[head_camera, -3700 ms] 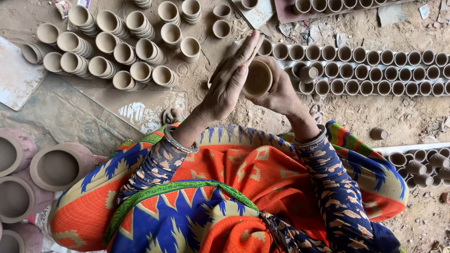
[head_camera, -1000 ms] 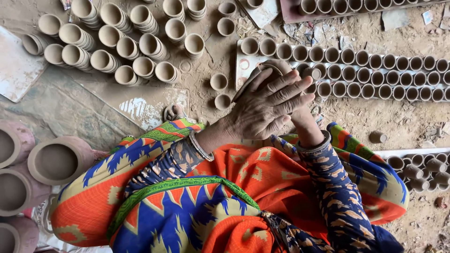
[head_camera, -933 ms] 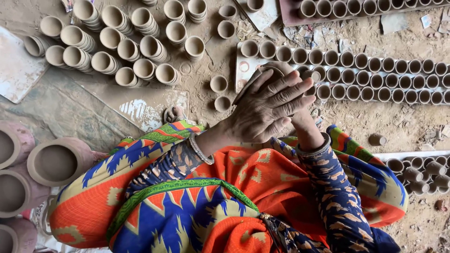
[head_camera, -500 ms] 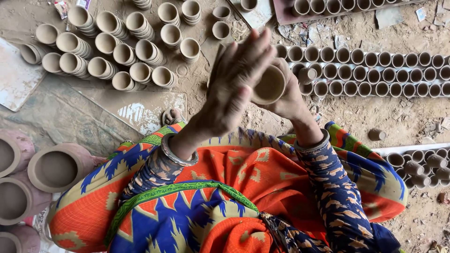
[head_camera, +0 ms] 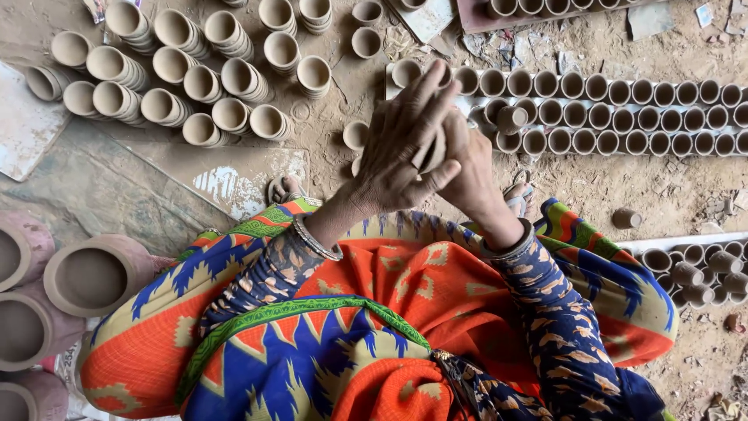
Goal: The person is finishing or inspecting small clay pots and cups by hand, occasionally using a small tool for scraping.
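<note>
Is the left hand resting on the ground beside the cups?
No, the left hand is raised, pressed over a clay cup held in the right hand.
</note>
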